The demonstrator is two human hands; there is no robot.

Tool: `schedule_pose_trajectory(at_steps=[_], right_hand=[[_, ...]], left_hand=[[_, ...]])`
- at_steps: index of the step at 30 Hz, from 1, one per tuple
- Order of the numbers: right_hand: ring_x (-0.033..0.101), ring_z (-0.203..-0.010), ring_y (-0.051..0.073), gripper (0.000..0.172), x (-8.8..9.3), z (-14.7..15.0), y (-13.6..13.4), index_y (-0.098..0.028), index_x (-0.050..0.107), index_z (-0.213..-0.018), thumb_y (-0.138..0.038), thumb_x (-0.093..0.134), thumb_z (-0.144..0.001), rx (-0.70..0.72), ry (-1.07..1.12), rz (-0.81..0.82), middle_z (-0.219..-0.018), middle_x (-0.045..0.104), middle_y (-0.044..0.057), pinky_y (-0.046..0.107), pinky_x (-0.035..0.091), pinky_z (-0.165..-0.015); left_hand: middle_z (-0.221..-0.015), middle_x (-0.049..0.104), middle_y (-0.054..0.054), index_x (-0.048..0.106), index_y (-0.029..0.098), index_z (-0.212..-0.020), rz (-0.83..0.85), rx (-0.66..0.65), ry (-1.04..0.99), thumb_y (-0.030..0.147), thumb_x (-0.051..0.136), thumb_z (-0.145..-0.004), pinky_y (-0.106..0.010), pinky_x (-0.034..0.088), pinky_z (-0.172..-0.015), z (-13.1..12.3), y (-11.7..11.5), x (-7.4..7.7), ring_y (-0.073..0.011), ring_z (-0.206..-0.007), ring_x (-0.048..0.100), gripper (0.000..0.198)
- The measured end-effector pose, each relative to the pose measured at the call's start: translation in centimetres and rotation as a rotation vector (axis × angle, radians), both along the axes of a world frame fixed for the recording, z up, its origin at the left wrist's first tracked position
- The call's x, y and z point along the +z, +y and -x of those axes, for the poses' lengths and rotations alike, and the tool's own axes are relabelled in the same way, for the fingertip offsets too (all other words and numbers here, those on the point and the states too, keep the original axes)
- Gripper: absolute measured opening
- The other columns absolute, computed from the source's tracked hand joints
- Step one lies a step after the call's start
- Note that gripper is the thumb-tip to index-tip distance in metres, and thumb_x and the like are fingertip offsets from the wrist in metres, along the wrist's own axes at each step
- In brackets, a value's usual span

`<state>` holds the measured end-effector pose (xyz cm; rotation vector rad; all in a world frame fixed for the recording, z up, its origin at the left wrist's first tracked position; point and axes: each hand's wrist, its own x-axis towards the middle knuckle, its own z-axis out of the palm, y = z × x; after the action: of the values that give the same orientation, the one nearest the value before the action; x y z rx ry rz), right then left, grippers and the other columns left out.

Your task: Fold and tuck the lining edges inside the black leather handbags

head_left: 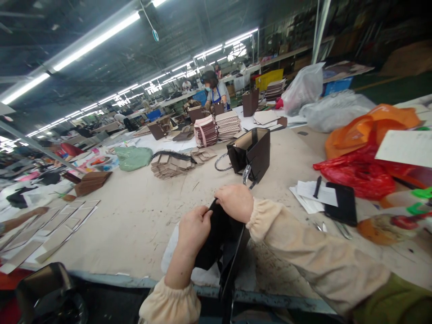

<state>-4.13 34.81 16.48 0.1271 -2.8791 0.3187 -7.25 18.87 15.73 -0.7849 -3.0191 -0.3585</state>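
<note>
A black handbag (pixel 232 252) with its dark lining showing stands at the table's near edge, partly hidden behind my arms. My left hand (pixel 193 231) pinches the bag's upper edge between thumb and fingers. Close beside it, my right hand (pixel 235 202) grips the same edge with curled fingers. Just beyond, a dark brown handbag (pixel 258 155) stands upright with its top open and a wrapped handle (pixel 222 163) hanging at its side. Under the black bag lies a whitish sheet, mostly covered.
Stacked beige pieces (pixel 172 164) and bundled panels (pixel 205 131) lie farther back. At right are a black phone-like slab (pixel 341 204), papers (pixel 315 193), a red plastic bag (pixel 354 175) and bottles. A co-worker's hand (pixel 37 211) reaches over flat panels (pixel 64 225) at left.
</note>
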Motion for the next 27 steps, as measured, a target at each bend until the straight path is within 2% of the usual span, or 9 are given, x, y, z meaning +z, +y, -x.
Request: schedule_pose_trajectory(at_steps=[2,5,8,11,13,19,27], right_hand=[[0.063,-0.079,0.021,0.021,-0.1,0.1,0.0,-0.017,0.069,-0.083,-0.023,0.049,-0.087,0.0,-0.001,0.001,-0.086,0.068,0.007,0.028,0.038,-0.058],[0.063,-0.08,0.02,0.021,-0.3,0.0,0.1,-0.017,0.068,-0.081,-0.023,0.048,-0.087,0.009,0.006,0.006,-0.086,0.068,0.007,0.028,0.039,-0.06],[0.064,-0.082,0.02,0.019,-0.5,-0.4,0.5,-0.019,0.066,-0.093,-0.022,0.048,-0.087,0.03,0.039,0.009,-0.089,0.069,0.005,0.028,0.04,-0.061],[0.064,-0.084,0.02,0.029,-0.5,-1.0,0.9,-0.022,0.058,-0.114,-0.022,0.049,-0.086,0.019,0.079,0.02,-0.093,0.069,0.004,0.028,0.04,-0.062],[0.064,-0.085,0.02,0.033,-0.4,-1.2,1.0,-0.022,0.054,-0.12,-0.023,0.049,-0.087,-0.012,0.079,0.026,-0.094,0.069,0.005,0.028,0.04,-0.063],[0.063,-0.087,0.02,0.023,-0.6,-0.9,0.7,-0.021,0.058,-0.109,-0.024,0.048,-0.088,-0.068,0.069,0.056,-0.096,0.068,0.005,0.028,0.04,-0.066],[0.062,-0.084,0.02,0.019,-0.8,-0.6,0.7,-0.02,0.061,-0.101,-0.024,0.049,-0.087,-0.093,0.084,0.068,-0.092,0.068,0.005,0.028,0.037,-0.061]], left_hand=[[-0.078,0.07,-0.005,0.068,0.022,-0.084,0.039,-0.01,0.002,0.032,0.051,-0.085,-0.027,0.034,-0.06,0.0,0.6,0.3,-0.0209,-0.074,0.062,0.02],[-0.089,0.072,-0.005,0.069,0.025,-0.097,0.003,-0.046,0.01,0.031,0.054,-0.084,-0.027,0.037,-0.065,0.5,1.5,0.4,-0.0218,-0.081,0.064,0.021],[-0.087,0.073,-0.006,0.072,0.023,-0.089,-0.032,-0.039,-0.001,0.025,0.051,-0.086,-0.026,0.039,-0.068,1.2,2.0,0.1,-0.0207,-0.082,0.065,0.021],[-0.086,0.073,-0.006,0.072,0.021,-0.086,-0.068,-0.036,-0.014,0.022,0.052,-0.086,-0.025,0.04,-0.069,1.6,1.9,-0.3,-0.0189,-0.081,0.065,0.021],[-0.086,0.073,-0.007,0.073,0.02,-0.085,-0.078,-0.033,-0.004,0.022,0.051,-0.086,-0.025,0.04,-0.069,1.6,1.8,-0.4,-0.018,-0.079,0.065,0.022],[-0.09,0.073,-0.007,0.072,0.019,-0.09,-0.091,-0.011,0.021,0.024,0.051,-0.087,-0.025,0.042,-0.073,1.3,1.8,-0.8,-0.0186,-0.083,0.065,0.022],[-0.088,0.073,-0.005,0.072,0.021,-0.085,-0.151,-0.02,-0.001,0.026,0.053,-0.085,-0.024,0.042,-0.075,1.3,1.7,-1.1,-0.0182,-0.084,0.065,0.02]])
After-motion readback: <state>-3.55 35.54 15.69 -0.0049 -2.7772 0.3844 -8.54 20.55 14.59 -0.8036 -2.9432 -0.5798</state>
